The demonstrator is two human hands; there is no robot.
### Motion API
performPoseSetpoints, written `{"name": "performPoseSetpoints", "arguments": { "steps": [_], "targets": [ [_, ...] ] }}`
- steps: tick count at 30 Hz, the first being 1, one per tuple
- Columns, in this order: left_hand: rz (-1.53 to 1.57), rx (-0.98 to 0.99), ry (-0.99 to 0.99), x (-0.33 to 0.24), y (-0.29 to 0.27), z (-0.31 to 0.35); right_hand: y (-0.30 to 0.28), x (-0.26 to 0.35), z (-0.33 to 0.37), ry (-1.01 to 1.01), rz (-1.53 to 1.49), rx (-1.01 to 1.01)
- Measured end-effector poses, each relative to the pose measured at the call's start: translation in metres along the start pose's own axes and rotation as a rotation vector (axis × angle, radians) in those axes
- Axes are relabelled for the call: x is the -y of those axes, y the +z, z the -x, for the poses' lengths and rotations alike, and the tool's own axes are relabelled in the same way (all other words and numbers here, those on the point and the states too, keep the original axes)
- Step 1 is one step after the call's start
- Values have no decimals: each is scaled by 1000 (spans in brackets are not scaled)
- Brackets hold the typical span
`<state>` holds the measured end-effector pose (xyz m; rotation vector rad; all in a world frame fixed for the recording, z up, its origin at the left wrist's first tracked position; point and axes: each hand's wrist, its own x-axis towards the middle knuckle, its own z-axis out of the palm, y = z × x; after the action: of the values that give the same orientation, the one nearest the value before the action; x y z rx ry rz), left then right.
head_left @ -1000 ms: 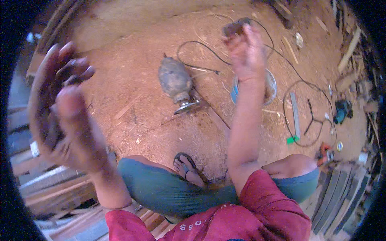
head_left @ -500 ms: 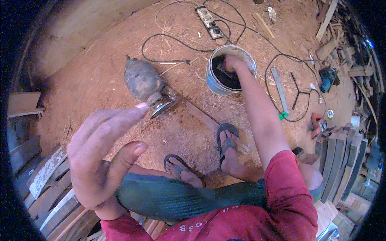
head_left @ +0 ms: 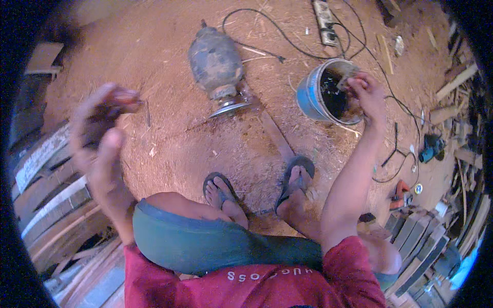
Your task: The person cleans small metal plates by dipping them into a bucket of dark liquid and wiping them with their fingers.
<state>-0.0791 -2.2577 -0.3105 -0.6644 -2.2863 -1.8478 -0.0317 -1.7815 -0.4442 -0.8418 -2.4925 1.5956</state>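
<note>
My right hand (head_left: 365,91) reaches over the rim of a blue bucket (head_left: 311,97) and pinches a small dusty lump, a rag or piece of abrasive, above its dark inside. Raised and blurred at the left, my left hand (head_left: 102,133) has its fingers curled near a thin dark stick-like thing; whether it holds that is unclear. Between the hands, on the sawdust floor, lies a grey electric motor tool (head_left: 216,66) with a round disc at its lower end. My feet in sandals (head_left: 257,190) rest below it.
Black cables (head_left: 267,31) and a power strip (head_left: 324,14) run across the top. A flat metal bar (head_left: 275,134) lies by the right foot. Wooden planks (head_left: 46,190) are stacked at the left; boards and small power tools (head_left: 431,149) crowd the right.
The view shifted, so the bucket and motor tool sit lower in view. My right hand came up from deep in the bucket to its rim. My left hand moved up and left, fingers curling.
</note>
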Motion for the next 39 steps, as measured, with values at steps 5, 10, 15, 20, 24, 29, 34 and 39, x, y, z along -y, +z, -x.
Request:
{"name": "performPoseSetpoints", "arguments": {
  "steps": [5, 10, 15, 20, 24, 29, 34, 39],
  "targets": [
    [271, 293, -644, 92, 38, 112, 55, 57, 76, -215, -56, 45],
    [454, 463, -850, 126, 79, 185, 139, 64, 104, -527, -26, 400],
    [475, 542, -781, 119, 93, 173, 185, 62, 112, -668, 176, 372],
    [491, 572, -725, 112, 94, 161, 190, 63, 113, -720, 282, 376],
    [495, 570, -755, 117, 104, 165, 186, 61, 116, -593, 150, 333],
    [622, 378, -843, 127, 139, 160, 157, 48, 117, -120, -464, 270],
    [577, 144, -880, 131, 178, 143, 155, -43, 105, 186, -680, 371],
    [418, -31, -920, 165, 180, 170, 194, -86, 116, 306, -639, 419]
  ]
}}
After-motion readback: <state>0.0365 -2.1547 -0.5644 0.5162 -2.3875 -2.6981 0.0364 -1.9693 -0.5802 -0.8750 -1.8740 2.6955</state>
